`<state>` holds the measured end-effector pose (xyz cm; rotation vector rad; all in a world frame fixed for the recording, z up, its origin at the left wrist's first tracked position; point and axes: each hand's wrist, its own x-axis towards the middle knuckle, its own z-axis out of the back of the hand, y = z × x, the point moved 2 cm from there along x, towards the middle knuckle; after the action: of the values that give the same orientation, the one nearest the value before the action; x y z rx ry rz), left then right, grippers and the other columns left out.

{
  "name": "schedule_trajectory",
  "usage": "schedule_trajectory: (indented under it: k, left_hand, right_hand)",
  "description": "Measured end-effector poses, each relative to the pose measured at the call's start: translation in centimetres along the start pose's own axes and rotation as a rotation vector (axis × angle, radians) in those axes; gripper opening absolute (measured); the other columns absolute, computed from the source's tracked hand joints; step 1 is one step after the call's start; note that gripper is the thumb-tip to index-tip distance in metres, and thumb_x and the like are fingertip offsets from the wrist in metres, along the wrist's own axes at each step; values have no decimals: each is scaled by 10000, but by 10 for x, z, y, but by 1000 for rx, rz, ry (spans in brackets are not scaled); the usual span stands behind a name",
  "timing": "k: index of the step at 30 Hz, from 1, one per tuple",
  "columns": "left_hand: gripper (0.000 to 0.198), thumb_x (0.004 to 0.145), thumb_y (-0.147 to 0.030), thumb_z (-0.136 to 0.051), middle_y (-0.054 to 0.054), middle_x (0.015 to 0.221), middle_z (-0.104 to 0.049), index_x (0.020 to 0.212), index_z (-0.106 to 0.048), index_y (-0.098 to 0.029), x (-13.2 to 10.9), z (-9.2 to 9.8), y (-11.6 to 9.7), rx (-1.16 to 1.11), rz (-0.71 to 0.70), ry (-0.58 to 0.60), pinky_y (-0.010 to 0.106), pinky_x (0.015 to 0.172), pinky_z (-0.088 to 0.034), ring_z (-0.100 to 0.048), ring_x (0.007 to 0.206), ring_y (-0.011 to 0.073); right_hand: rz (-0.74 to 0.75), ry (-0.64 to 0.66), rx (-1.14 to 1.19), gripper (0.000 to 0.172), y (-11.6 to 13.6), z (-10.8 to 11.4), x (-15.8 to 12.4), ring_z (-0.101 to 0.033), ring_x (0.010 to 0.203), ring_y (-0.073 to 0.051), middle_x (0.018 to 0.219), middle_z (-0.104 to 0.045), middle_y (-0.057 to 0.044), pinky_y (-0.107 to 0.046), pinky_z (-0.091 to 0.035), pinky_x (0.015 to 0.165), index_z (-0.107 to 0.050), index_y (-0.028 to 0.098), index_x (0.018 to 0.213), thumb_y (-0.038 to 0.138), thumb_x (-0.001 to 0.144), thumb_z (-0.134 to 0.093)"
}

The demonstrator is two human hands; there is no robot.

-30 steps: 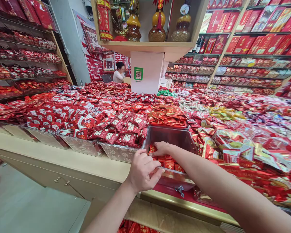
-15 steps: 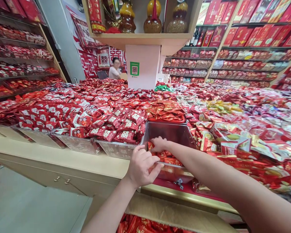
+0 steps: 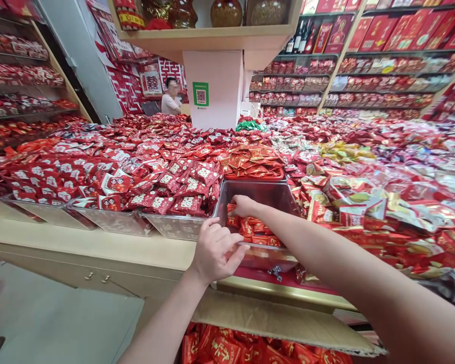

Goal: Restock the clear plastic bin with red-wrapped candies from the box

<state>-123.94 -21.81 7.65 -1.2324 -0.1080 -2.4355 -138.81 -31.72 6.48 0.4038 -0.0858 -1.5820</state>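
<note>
A clear plastic bin (image 3: 258, 188) stands at the counter's front, with small red-and-gold wrapped packets (image 3: 260, 232) lying low in it. My right hand (image 3: 244, 206) reaches down inside, by the bin's left wall. Its fingers close on a red packet (image 3: 232, 220) there; the fingertips are partly hidden. At the bin's front left corner, my left hand (image 3: 217, 251) curls its fingers over the rim, thumb stretched to the right. Below the counter edge, an open cardboard box (image 3: 276, 323) holds more red packets (image 3: 227, 349).
Bins of dark red packets (image 3: 185, 202) line up on the left. Heaped wrapped sweets (image 3: 358, 212) crowd the right. A white pillar (image 3: 216, 101) with a QR sign stands behind. A person (image 3: 170, 98) sits at the back. A silver wrapper (image 3: 275, 273) lies before the bin.
The view has tilted down, so more of the cardboard box shows. My right hand has shifted slightly back along the bin's left side; more red packets show. My left hand stays at the rim.
</note>
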Motion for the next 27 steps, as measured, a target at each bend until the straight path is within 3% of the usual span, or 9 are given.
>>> schedule_trajectory:
  k: [6,9,14,19,23,27]
  left_hand:
    - [85,746,-266,-566,-18,548,-549,741,-613,-195,2,2,-2,-9,-14,-13,386,845,-401,-502,579,131]
    - [68,739,-250,-573,-15,559,-559,750,-612,-195,2,2,-2,-15,-15,-13,388,847,-402,-501,581,131]
    - [77,741,-260,-564,-16,561,-565,749,-618,-206,1,2,-1,-11,-1,-11,392,848,-400,-501,570,132]
    - [75,737,-257,-568,-14,566,-568,750,-617,-201,1,1,-2,-10,-6,-16,391,845,-398,-510,578,134]
    - [75,736,-255,-569,-14,556,-552,750,-613,-196,0,2,-2,-13,-7,-21,393,848,-396,-505,585,135]
    - [73,735,-252,-563,-11,563,-548,748,-612,-199,-1,2,-1,-19,4,-19,395,845,-396,-501,588,137]
  right_hand:
    - [-14,44,25,447,-6,-8,5,-564,993,-208,1126,-592,-106,-235,-434,776,-531,120,1093,352,724,-629]
    - [-50,-15,-17,469,-5,-11,1,-568,990,-231,1109,-601,-111,-284,-444,773,-502,153,1115,367,717,-627]
    - [-24,-151,-226,298,1,-5,-10,-584,936,-285,1034,-626,-143,-390,-455,736,-567,163,1041,312,787,-519]
    - [22,11,-269,297,1,-9,-5,-519,1059,-306,1049,-620,-181,-373,-441,797,-632,121,983,303,808,-476]
    - [6,114,-236,413,0,-12,-1,-559,1010,-286,1114,-601,-144,-362,-461,778,-581,166,1084,424,768,-513]
    - [112,191,-196,771,2,-12,-2,-548,1019,-299,1169,-563,-134,-367,-462,801,-459,183,1212,552,565,-657]
